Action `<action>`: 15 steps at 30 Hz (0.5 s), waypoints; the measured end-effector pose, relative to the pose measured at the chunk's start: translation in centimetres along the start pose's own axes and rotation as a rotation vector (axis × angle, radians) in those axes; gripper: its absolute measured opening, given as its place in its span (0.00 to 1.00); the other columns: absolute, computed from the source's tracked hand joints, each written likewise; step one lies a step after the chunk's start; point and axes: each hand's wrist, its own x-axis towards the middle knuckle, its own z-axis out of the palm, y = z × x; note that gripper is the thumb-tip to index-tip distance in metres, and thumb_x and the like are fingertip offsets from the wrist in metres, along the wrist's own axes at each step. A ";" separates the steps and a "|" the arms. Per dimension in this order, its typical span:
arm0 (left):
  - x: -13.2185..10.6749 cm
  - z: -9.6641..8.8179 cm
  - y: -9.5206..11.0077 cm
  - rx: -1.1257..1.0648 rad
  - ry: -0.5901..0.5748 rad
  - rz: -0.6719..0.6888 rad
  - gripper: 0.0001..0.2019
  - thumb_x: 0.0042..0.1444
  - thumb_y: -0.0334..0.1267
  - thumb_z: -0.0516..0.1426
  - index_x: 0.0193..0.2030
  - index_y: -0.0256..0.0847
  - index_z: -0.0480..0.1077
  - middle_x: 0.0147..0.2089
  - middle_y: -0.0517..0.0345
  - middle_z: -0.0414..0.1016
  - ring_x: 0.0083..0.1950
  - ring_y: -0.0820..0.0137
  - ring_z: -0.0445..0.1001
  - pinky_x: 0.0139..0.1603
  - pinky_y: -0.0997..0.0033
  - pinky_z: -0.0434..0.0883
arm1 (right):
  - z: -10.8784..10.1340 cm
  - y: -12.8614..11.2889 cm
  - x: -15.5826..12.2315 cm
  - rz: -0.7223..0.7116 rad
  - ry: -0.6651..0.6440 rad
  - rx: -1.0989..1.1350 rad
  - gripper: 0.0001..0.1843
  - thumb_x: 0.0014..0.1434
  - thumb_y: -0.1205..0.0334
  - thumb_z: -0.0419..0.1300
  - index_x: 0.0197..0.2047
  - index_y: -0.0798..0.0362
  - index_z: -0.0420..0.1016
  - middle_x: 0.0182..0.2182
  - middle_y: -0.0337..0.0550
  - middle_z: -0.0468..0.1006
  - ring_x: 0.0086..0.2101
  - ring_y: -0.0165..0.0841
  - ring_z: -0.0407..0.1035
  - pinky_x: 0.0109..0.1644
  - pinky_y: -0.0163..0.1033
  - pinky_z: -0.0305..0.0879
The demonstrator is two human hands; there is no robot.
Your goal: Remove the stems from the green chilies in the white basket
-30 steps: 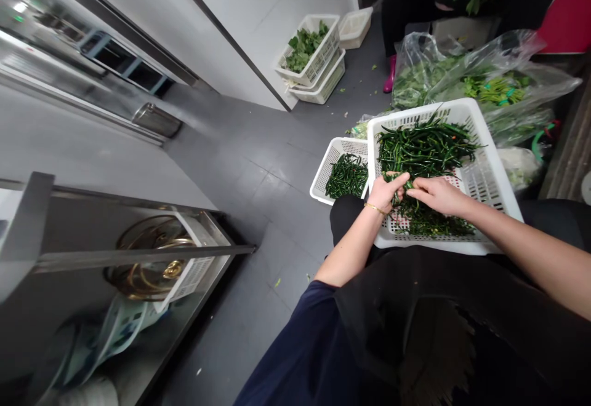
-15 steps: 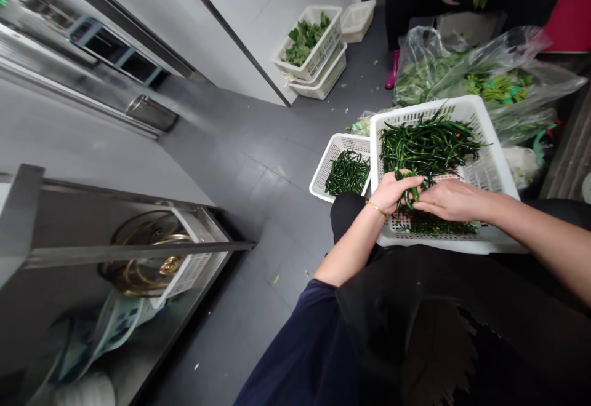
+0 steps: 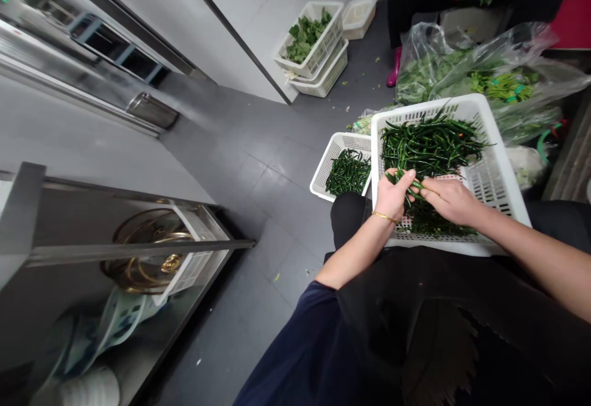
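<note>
Left hand point(image 3: 392, 194) and right hand point(image 3: 450, 199) met over big white basket point(image 3: 496, 175) on lap, fingers pinching green chillies point(image 3: 429, 141) near its front edge. Smaller basket point(image 3: 333, 154) stood on grey tiled floor point(image 3: 258, 178); steel shelving point(image 3: 115, 246) at left.

Five white baskets point(image 3: 498, 166) in all: two hold chillies point(image 3: 429, 144), one greens point(image 3: 305, 37), beside two hands point(image 3: 392, 194).

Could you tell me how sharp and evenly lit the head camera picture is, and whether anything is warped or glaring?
Head view: the hands and chillies in the basket are sharp and evenly lit; the steel shelf at left is stretched and soft, with reflections; the wall lines slant from wide-angle distortion; the lap at the bottom is dark.
</note>
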 end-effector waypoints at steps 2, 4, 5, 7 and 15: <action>0.1 -0.3 0.0 0.014 -0.096 -0.100 0.19 0.39 0.47 0.65 0.27 0.36 0.63 0.22 0.62 0.67 0.21 0.79 0.64 0.19 0.79 0.56 | -0.3 0.1 -0.5 -0.069 -0.010 -0.006 0.13 0.60 0.59 0.42 0.24 0.50 0.55 0.20 0.39 0.64 0.23 0.31 0.61 0.31 0.36 0.53; 0.4 -0.8 0.1 0.010 -0.181 -0.193 0.17 0.39 0.45 0.65 0.26 0.36 0.64 0.22 0.60 0.67 0.20 0.80 0.63 0.18 0.79 0.54 | -0.7 0.4 -0.9 -0.134 -0.060 0.018 0.15 0.60 0.59 0.42 0.23 0.50 0.55 0.19 0.39 0.63 0.23 0.31 0.60 0.31 0.36 0.54; 0.6 -1.1 0.2 -0.008 -0.207 -0.230 0.16 0.39 0.43 0.65 0.26 0.35 0.64 0.22 0.60 0.67 0.20 0.80 0.63 0.18 0.79 0.53 | -0.9 0.8 -1.1 -0.147 -0.106 0.038 0.16 0.61 0.58 0.41 0.23 0.51 0.56 0.19 0.38 0.63 0.23 0.30 0.60 0.31 0.36 0.54; 1.1 -1.9 0.4 -0.089 -0.231 -0.285 0.14 0.40 0.40 0.64 0.26 0.35 0.64 0.22 0.60 0.67 0.20 0.79 0.63 0.17 0.79 0.52 | -0.9 2.0 -1.3 -0.141 -0.276 0.068 0.17 0.61 0.58 0.41 0.23 0.51 0.60 0.20 0.38 0.64 0.23 0.29 0.60 0.30 0.35 0.55; 1.9 -4.7 2.5 -0.355 -0.177 -0.291 0.10 0.43 0.34 0.56 0.35 0.36 0.67 0.23 0.60 0.65 0.27 0.73 0.69 0.33 0.69 0.68 | 5.7 5.8 1.2 0.041 -0.548 -0.434 0.18 0.59 0.60 0.48 0.49 0.44 0.72 0.41 0.49 0.70 0.31 0.34 0.67 0.30 0.36 0.57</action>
